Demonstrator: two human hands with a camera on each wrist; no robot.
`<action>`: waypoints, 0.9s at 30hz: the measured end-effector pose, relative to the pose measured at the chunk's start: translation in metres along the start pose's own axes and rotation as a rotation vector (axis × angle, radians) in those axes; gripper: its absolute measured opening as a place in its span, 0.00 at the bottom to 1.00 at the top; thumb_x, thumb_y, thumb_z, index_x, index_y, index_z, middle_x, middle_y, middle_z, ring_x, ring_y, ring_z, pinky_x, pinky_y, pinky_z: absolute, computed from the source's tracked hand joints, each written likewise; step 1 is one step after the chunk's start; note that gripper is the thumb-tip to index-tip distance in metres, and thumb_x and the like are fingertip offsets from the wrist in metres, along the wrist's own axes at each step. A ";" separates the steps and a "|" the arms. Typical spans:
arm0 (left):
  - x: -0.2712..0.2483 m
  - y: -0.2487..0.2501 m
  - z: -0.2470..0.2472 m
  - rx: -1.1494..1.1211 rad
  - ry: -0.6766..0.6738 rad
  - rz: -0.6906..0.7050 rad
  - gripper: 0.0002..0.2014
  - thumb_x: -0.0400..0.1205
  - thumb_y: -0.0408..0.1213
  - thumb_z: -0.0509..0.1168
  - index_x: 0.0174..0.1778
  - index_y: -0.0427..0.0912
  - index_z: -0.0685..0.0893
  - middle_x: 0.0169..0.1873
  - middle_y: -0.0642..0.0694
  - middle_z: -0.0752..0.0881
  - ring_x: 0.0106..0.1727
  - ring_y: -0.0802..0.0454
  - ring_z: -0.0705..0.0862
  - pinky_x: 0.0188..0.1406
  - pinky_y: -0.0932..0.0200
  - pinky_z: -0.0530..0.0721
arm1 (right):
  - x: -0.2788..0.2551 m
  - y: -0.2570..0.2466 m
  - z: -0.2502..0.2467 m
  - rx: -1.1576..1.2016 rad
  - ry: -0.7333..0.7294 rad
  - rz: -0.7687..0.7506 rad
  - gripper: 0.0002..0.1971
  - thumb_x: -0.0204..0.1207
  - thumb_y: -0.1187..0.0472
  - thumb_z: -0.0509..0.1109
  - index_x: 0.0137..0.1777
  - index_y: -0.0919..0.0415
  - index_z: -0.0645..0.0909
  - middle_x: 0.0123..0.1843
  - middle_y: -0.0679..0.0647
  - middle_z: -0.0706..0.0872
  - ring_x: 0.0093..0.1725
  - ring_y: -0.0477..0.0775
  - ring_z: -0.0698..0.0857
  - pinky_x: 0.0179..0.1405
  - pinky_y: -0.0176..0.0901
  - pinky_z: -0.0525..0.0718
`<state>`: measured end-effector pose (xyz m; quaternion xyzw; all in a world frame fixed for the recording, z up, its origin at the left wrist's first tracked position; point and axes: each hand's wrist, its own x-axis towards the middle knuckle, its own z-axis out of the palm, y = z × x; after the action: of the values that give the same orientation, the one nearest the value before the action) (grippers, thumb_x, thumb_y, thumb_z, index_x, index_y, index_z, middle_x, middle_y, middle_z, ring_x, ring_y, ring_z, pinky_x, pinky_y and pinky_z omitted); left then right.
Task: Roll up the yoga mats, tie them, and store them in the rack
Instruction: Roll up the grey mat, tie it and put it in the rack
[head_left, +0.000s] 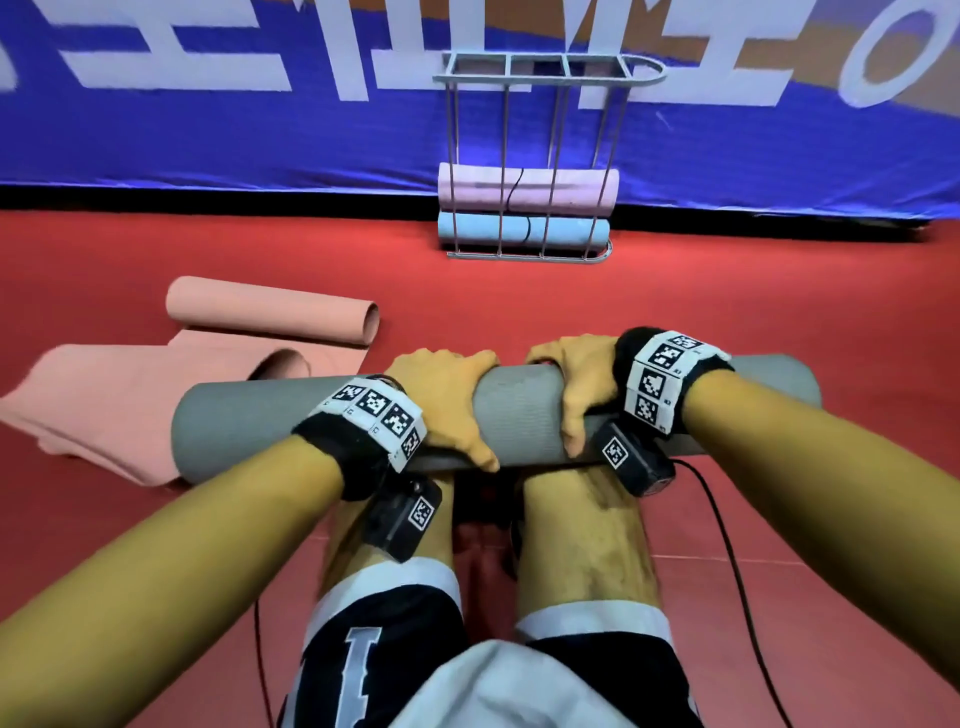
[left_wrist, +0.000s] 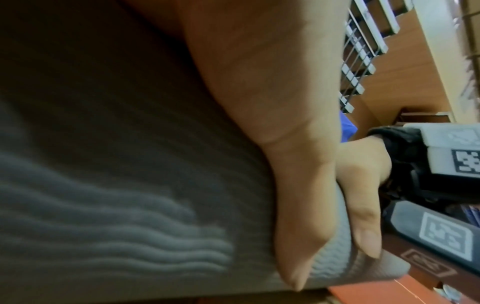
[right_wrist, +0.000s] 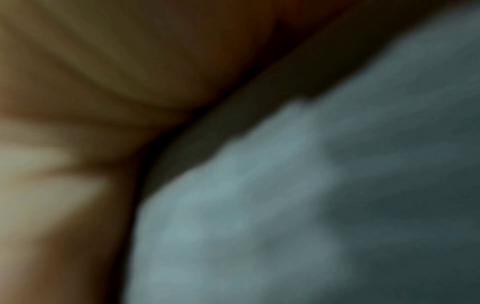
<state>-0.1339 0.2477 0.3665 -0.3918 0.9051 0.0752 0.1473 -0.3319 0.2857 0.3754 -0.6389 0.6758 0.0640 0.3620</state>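
Observation:
A rolled grey yoga mat (head_left: 519, 410) lies crosswise in front of my legs. My left hand (head_left: 447, 405) grips its middle, fingers over the top and thumb on the near side. My right hand (head_left: 576, 389) grips it just to the right in the same way. The left wrist view shows the grey mat's ribbed surface (left_wrist: 116, 205) under my left thumb (left_wrist: 298, 205), with my right thumb beside it. Blurred grey mat (right_wrist: 311, 205) and skin fill the right wrist view. No tie shows on the grey mat. The grey wire rack (head_left: 535, 156) stands ahead by the wall.
A purple rolled mat (head_left: 524, 187) lies on a light blue one (head_left: 519, 234) in the rack, each with a dark tie. A partly rolled pink mat (head_left: 218, 353) lies on the red floor to the left. A blue banner lines the far wall. Black cables trail beside my legs.

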 end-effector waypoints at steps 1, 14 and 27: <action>0.002 0.000 -0.001 -0.011 -0.014 -0.005 0.53 0.43 0.82 0.68 0.63 0.62 0.68 0.52 0.52 0.88 0.51 0.40 0.87 0.53 0.42 0.86 | 0.003 0.001 -0.001 0.024 -0.019 0.002 0.41 0.37 0.63 0.93 0.54 0.47 0.83 0.49 0.47 0.92 0.54 0.56 0.91 0.48 0.49 0.92; 0.033 -0.015 -0.013 -0.249 -0.156 0.026 0.45 0.43 0.77 0.75 0.56 0.67 0.76 0.51 0.63 0.86 0.51 0.52 0.86 0.60 0.48 0.85 | -0.009 -0.014 0.039 -0.520 0.284 -0.004 0.70 0.42 0.31 0.86 0.83 0.36 0.49 0.73 0.52 0.72 0.72 0.63 0.74 0.70 0.74 0.70; 0.022 -0.010 0.014 0.052 0.191 -0.064 0.56 0.53 0.86 0.65 0.74 0.57 0.69 0.61 0.50 0.84 0.62 0.41 0.85 0.56 0.43 0.79 | 0.028 -0.013 -0.012 -0.107 0.028 -0.053 0.50 0.40 0.53 0.93 0.66 0.41 0.76 0.53 0.41 0.88 0.53 0.50 0.88 0.58 0.50 0.87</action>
<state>-0.1376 0.2290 0.3463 -0.4219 0.9037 0.0093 0.0729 -0.3232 0.2538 0.3728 -0.6756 0.6594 0.0815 0.3194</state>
